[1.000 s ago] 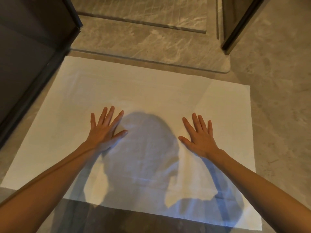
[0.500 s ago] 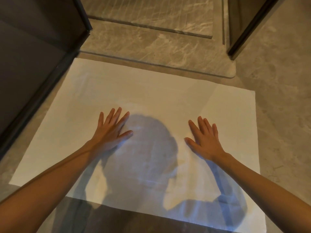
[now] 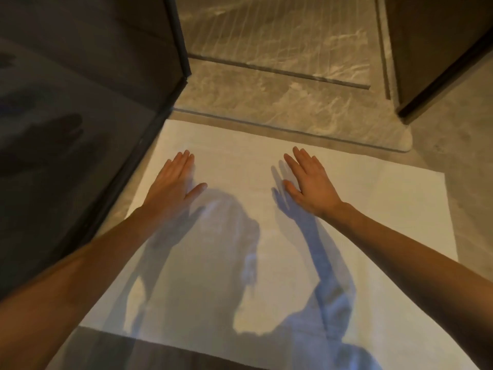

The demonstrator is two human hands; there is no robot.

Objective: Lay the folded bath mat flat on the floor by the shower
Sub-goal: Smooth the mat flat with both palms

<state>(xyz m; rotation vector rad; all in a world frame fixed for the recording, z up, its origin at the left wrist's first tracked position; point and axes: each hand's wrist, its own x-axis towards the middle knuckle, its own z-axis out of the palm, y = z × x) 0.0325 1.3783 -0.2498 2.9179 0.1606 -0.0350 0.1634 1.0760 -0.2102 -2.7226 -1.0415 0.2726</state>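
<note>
The white bath mat (image 3: 373, 209) lies spread out flat on the grey stone floor, its far edge along the raised marble shower threshold (image 3: 293, 113). My left hand (image 3: 173, 185) is over the mat's far left part, fingers straight and together, thumb out. My right hand (image 3: 309, 185) is over the far middle with straight fingers; its shadow falls apart from it to the left, so it seems slightly lifted. Neither hand holds anything. My shadow covers the mat's middle and near part.
A dark glass shower panel (image 3: 80, 156) with a black frame stands along the mat's left side. A second dark panel or door (image 3: 440, 62) stands at the far right. The ribbed marble shower floor (image 3: 280, 30) lies beyond the threshold. Bare stone floor (image 3: 469, 169) runs to the right.
Both hands have moved forward from the mat's middle to its far part, fingers drawn closer together. My head has shifted forward and right, so the glass panel fills more of the left.
</note>
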